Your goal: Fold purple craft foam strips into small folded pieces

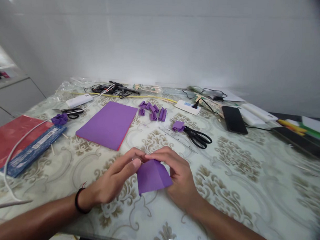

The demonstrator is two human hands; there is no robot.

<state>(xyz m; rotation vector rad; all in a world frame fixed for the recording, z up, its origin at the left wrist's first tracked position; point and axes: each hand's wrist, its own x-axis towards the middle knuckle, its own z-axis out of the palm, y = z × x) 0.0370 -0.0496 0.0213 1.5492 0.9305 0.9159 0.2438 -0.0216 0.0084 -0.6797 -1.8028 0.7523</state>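
Observation:
A small piece of purple paper (151, 177) with a crease down its right part is held up between both hands, above the patterned tablecloth. My left hand (118, 174) pinches its upper left corner between thumb and fingers. On the other side, my right hand (180, 176) grips the paper's upper edge and right side, its thumb hidden behind the sheet. Beyond the hands lie several small folded purple paper pieces (153, 114). Another purple folded piece (178, 126) rests over the blades of black-handled scissors (198, 137), beside a clear ruler (177, 138).
A stack of purple paper (107, 123) lies left of centre. Further left are crumpled purple paper (59, 119), a second pair of scissors (72, 112), a red and blue packet (30, 147) and a white cable. A power strip (188, 107) and a phone (234, 119) lie towards the back right.

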